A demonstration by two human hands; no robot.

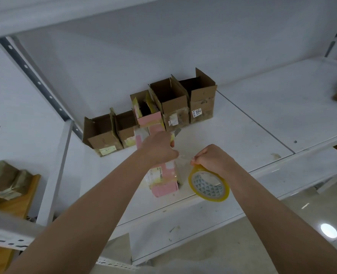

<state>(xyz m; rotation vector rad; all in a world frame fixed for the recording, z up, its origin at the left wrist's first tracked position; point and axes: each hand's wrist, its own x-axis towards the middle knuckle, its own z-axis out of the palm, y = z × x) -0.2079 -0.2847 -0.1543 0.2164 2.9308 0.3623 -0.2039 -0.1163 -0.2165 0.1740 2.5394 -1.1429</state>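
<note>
The pink box (164, 179) stands on the shelf (242, 135) under the left hand (159, 147), fingers curled round a knife (176, 133); the right hand (213, 159) pinches the tape roll (209, 185) beside it. The stretched strand may twist and self-stick, or the blade slip

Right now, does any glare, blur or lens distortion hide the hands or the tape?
Head view: soft, even light, faint shadows; one glare spot on the floor, far from the work. Head view: the wide lens bends the edges of the shelf. Head view: slightly soft, yet the left hand, its knife, right hand and tape roll read clearly.
</note>
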